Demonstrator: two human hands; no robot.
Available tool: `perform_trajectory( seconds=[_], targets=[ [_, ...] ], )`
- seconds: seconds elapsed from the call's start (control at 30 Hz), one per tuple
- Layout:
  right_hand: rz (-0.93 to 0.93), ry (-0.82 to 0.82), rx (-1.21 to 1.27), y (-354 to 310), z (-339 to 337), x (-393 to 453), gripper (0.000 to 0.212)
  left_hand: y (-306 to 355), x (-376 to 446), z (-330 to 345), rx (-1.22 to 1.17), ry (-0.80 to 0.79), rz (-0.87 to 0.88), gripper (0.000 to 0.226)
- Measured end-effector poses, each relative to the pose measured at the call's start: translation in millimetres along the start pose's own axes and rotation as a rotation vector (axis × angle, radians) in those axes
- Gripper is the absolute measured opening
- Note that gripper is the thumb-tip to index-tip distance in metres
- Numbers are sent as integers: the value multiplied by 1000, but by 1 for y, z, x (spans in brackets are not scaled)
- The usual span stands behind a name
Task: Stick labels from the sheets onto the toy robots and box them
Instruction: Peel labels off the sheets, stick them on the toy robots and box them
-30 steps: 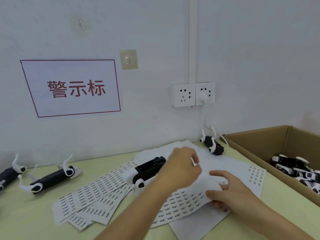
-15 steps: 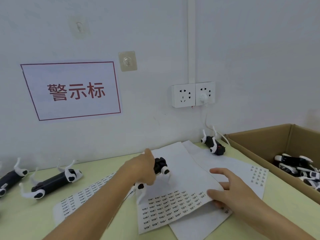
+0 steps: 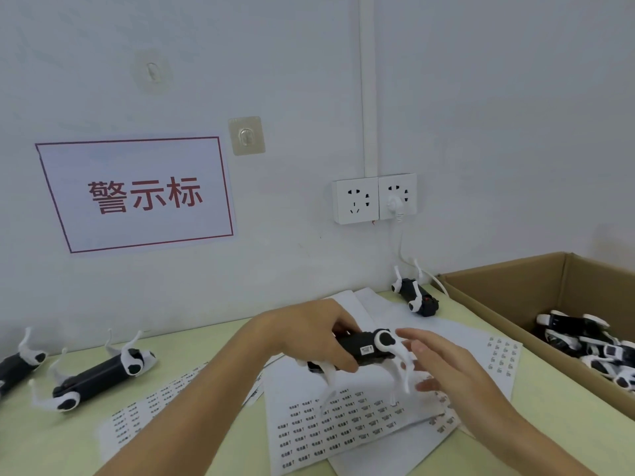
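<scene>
Left hand grips toy robot by its rigid black body; right hand spread beside it. Judged light; thin white legs look fragile, avoid them.

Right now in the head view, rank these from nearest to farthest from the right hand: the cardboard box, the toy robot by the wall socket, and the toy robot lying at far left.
From the right hand:
1. Toy robot by the wall socket, up behind it.
2. Cardboard box, to the right.
3. Toy robot at far left, across the table.
</scene>
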State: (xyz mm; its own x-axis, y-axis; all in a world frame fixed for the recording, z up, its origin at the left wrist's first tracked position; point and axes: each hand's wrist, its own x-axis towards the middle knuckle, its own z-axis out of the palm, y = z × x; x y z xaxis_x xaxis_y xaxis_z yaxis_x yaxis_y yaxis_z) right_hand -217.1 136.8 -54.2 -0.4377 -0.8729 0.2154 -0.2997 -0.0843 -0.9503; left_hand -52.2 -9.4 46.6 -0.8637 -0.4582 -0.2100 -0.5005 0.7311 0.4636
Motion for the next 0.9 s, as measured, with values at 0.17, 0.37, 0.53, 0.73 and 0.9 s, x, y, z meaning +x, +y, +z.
perform_trajectory(
  seconds=[0.17,0.37,0.53,0.73,0.9],
  targets=[
    [5,-110,214,0,5,0,46,7,3,16,-90,46,38,29],
    [7,-2,359,-3,-3,5,42,1,4,37,-157,416,128,20],
    [-9,10,391,-6,-6,6,41,1,7,40,-204,452,199,19],
    [-1,6,370,-7,-5,4,38,2,5,41,-219,456,229,19],
    [40,-43,312,-9,-6,1,29,-1,3,38,-200,422,224,20]
  ],
)
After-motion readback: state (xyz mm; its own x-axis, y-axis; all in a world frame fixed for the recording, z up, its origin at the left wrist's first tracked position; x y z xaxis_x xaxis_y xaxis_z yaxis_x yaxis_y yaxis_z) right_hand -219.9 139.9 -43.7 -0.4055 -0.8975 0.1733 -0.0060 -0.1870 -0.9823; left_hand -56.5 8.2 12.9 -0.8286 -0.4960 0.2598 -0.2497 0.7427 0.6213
